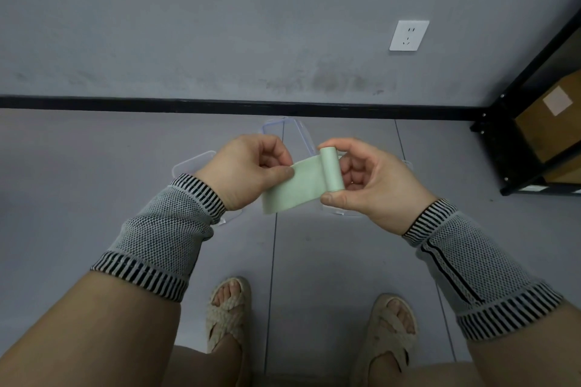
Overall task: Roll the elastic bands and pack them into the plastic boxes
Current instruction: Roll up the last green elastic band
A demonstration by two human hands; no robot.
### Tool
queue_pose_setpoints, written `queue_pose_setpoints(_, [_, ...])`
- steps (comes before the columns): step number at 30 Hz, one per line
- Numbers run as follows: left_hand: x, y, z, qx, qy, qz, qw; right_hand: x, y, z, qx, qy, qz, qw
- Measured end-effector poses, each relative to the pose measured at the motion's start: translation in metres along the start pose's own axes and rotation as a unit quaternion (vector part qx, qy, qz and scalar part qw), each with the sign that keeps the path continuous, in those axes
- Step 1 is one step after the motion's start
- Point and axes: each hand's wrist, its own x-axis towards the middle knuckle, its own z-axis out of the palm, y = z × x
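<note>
Pale green elastic band (294, 187) is held up between both hands, partly rolled: tight roll at its right end, flat tail running left and down

Right hand (369, 181) grips the roll, thumb under its lower end, index finger over the top end, other fingers curled behind it. Left hand (248, 171) pinches the flat tail near its upper left corner between thumb and curled fingers. The tail's lower left corner hangs free below the left hand

Clear plastic boxes on the grey floor (94, 198) are mostly hidden by the hands: one box (284, 129) just beyond the gap between the hands, another box (191, 163) behind the left wrist, clear edges also showing under the right hand. Can't tell what's in them

Both forearms wear knitted grey sleeves (166, 229) with black-white striped cuffs. Woven sandals (228, 308) on both feet show below the hands

Beyond the hands: black baseboard (188, 103), grey wall, white socket (408, 35) up and right of the right hand. Far right of the right hand, black metal shelf (509, 122) holding a cardboard carton (550, 122)
</note>
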Motion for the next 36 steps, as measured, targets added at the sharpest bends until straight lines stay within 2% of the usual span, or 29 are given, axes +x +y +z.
queue_pose_setpoints(5, [0.000, 0.002, -0.006, -0.033, 0.016, -0.011, 0.999, -0.001, -0.003, -0.004, -0.003, -0.007, 0.007, 1.000])
queue_pose_setpoints(10, [-0.002, 0.007, -0.004, -0.060, 0.028, -0.001, 0.998, 0.003, -0.001, 0.004, -0.129, 0.032, -0.020, 0.991])
queue_pose_setpoints(16, [-0.002, 0.013, 0.007, -0.100, 0.047, 0.014, 0.994, 0.005, -0.003, 0.015, -0.299, 0.064, -0.053, 0.951])
queue_pose_setpoints(23, [0.003, 0.017, 0.026, -0.138, 0.063, 0.005, 0.988, 0.007, 0.001, 0.022, -0.397, 0.103, -0.098, 0.907])
queue_pose_setpoints(26, [0.004, 0.018, 0.030, -0.143, 0.084, 0.001, 0.986, 0.006, 0.003, 0.022, -0.395, 0.111, -0.086, 0.908])
queue_pose_setpoints(29, [0.003, 0.020, 0.032, -0.140, 0.105, 0.001, 0.984, 0.005, 0.003, 0.023, -0.360, 0.086, -0.069, 0.927])
queue_pose_setpoints(33, [0.003, 0.018, 0.027, -0.149, 0.112, 0.006, 0.982, 0.006, 0.004, 0.020, -0.193, 0.052, -0.038, 0.979])
queue_pose_setpoints(36, [0.002, 0.019, 0.026, -0.144, 0.110, 0.017, 0.983, 0.007, 0.003, 0.019, -0.087, 0.049, -0.043, 0.994])
